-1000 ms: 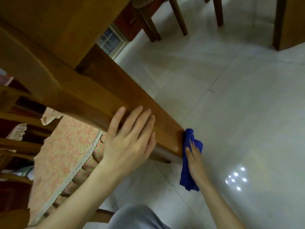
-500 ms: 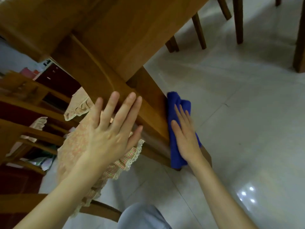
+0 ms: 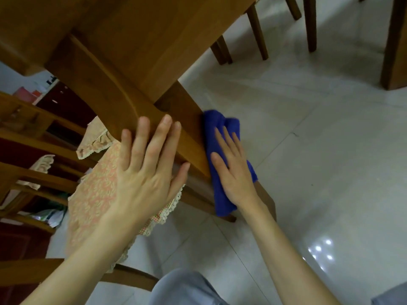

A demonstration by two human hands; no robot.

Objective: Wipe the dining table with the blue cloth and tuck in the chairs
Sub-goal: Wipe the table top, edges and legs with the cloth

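Observation:
I look from low down at the wooden dining table (image 3: 141, 40), seen from beneath and from its side. My right hand (image 3: 233, 172) presses the folded blue cloth (image 3: 220, 126) flat against the table leg (image 3: 182, 111), fingers straight. My left hand (image 3: 145, 168) rests with spread, straight fingers on the curved wooden rail (image 3: 105, 95) beside that leg. A chair with a floral frilled cushion (image 3: 92, 194) stands under the table at the left, partly hidden by my left arm.
Wooden chair rungs (image 3: 33, 177) fill the left side. Other chair legs (image 3: 257, 31) and a thick wooden leg (image 3: 394, 45) stand at the back right. Glossy pale floor tiles (image 3: 319, 150) spread to the right. My knee (image 3: 187, 289) shows at the bottom.
My right hand slid the cloth up along the table leg. My left hand shifted along the rail, and my view moved closer and lower.

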